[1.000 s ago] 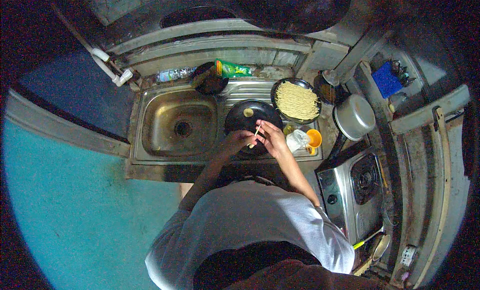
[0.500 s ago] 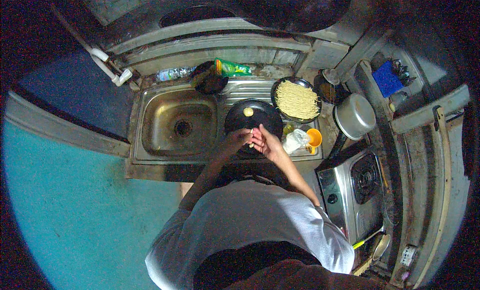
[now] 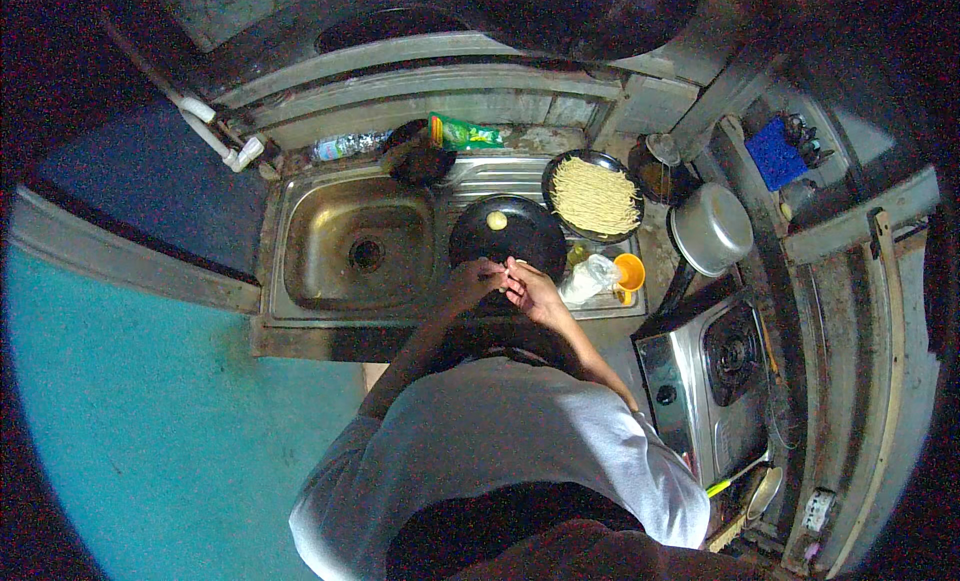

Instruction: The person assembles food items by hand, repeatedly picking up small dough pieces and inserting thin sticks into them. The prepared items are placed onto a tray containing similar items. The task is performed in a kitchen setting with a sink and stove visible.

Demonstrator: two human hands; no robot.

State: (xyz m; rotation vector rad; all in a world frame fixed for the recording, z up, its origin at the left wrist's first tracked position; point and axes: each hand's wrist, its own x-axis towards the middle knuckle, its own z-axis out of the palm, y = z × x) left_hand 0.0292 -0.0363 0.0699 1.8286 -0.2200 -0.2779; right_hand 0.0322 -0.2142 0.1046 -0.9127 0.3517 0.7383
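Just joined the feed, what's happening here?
The left hand and right hand meet at the fingers over a black plate; anything between them is too small to make out. A pale ball lies on that plate beyond them. To the right, pale strips cover a second plate; a bag and orange cup sit nearer the person.

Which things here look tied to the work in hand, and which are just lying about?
Probably in use:
left hand
right hand
black plate beneath them
pale ball on it
pale strips
perhaps the white bag

Seemingly lying about:
silver pot
green packet
plastic bottle
stove
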